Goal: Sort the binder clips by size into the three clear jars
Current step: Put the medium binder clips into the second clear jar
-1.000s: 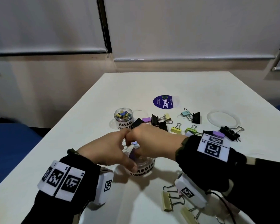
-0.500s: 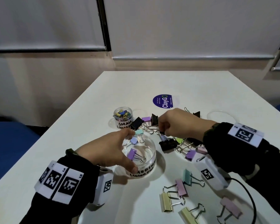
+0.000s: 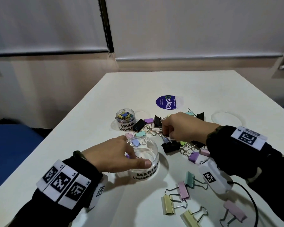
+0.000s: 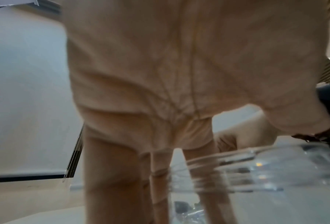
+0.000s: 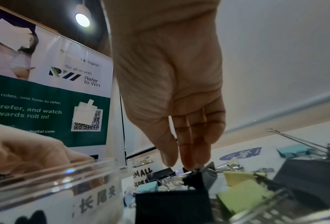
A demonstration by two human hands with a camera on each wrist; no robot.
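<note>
Two hands are over a white surface [image 3: 179,82]. The left hand [image 3: 110,154] holds the rim of the clear jar marked MEDIUM [image 3: 144,163], with its thumb on the near side and its fingers curled over the far side. That jar stands near the front of the surface and has a few pale clips inside.

The right hand [image 3: 182,126] reaches down into the pile of binder clips [image 3: 156,126] behind the jar. Its fingertips [image 5: 187,160] come together on a small clip in the pile, but the clip is too hidden to tell which one, so I cannot tell for sure if the grip has it.

One smaller jar marked SMALL [image 3: 125,119] stands farther back on the left, full of tiny colored clips. Big pastel clips [image 3: 182,192] lie near the front right. A clear lid [image 3: 226,117] lies flat at the far right, and a round blue sticker [image 3: 166,102] is stuck on the surface behind the pile.
</note>
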